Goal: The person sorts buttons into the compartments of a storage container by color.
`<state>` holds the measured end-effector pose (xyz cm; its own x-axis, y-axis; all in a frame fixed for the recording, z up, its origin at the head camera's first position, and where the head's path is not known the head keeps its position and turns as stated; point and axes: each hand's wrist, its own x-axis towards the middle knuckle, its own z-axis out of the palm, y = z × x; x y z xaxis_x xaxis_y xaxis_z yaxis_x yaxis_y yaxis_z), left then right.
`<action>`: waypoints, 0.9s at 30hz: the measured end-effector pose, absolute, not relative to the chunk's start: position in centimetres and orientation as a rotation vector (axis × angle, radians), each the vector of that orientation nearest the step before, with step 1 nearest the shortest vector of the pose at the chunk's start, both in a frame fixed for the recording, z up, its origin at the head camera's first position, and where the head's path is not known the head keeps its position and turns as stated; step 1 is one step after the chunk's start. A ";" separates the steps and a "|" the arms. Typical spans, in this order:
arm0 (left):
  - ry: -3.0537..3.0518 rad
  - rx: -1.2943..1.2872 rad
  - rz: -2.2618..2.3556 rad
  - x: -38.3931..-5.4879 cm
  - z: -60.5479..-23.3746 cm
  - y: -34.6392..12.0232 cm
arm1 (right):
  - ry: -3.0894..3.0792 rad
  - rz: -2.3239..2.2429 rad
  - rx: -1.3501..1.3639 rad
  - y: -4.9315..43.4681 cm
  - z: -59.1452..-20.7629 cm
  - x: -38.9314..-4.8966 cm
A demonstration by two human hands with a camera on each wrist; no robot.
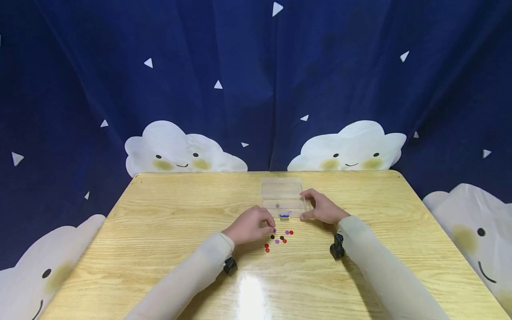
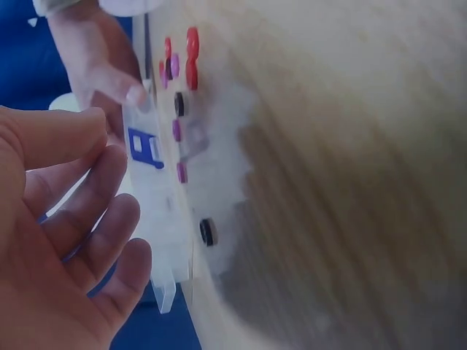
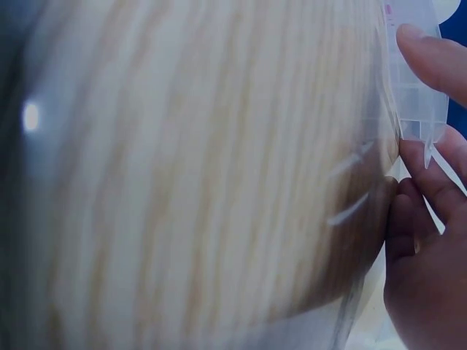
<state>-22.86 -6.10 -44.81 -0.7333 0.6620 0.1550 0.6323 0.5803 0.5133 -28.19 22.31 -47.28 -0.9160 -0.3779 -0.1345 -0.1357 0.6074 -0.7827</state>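
So the whole thing sits a bit right of centre on the tabletop [image 1: 160,213], closer to its far edge than the near one. The clear box [image 1: 290,205] has its lid [image 1: 280,188] flipped back toward the far edge, and its long axis runs pretty much parallel to that edge, with the blue latch [image 1: 284,216] facing the near edge. The right hand [image 1: 323,210] has thumb and fingers wrapped round the box's right end, so that one's clearly got a hold. The left hand [image 1: 249,226] is over by the little round pieces, fingers loosely bent, thumb and index tips nearly meeting; honestly can't tell if there's something tiny between them. The key bit imo: the closest purple piece [image 1: 274,230] is right by those left fingertips, with a black piece [image 1: 272,237] just nearside of it and the red pair [image 1: 267,248] further toward the near edge. The pieces are round, so no long axis to line up with. Left hand's clearly the nearer one to them, and the box opening is just beyond its fingertips, toward the far edge and slightly right.
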 end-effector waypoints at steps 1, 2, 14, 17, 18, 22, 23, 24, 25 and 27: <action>2.745 1.128 0.847 -22.8 -44.8 -6.0 | 2.548 -1.209 -0.418 22.3 -47.3 -28.2; 2.742 1.131 0.834 -22.7 -44.8 -5.8 | 2.549 -1.211 -0.417 22.3 -47.4 -28.2; 2.775 1.252 0.594 -22.0 -44.6 -3.6 | 2.564 -1.209 -0.419 22.3 -47.3 -28.2; 2.772 1.270 0.567 -21.9 -44.7 -3.2 | 2.569 -1.207 -0.403 22.2 -47.3 -28.1; 2.772 1.273 0.556 -21.9 -44.7 -3.0 | 2.570 -1.207 -0.399 22.2 -47.4 -28.2; 2.771 1.270 0.503 -22.0 -44.9 -2.7 | 2.569 -1.221 -0.396 22.2 -47.5 -28.3; 2.774 1.270 0.488 -22.0 -45.0 -2.6 | 2.567 -1.225 -0.398 22.2 -47.5 -28.3; 2.775 1.269 0.476 -22.0 -45.0 -2.6 | 2.562 -1.233 -0.400 22.2 -47.5 -28.3; 2.777 1.270 0.464 -22.1 -45.1 -2.5 | 2.559 -1.237 -0.402 22.2 -47.6 -28.3; 2.780 1.277 0.438 -22.1 -45.2 -2.4 | 2.552 -1.243 -0.399 22.3 -47.6 -28.3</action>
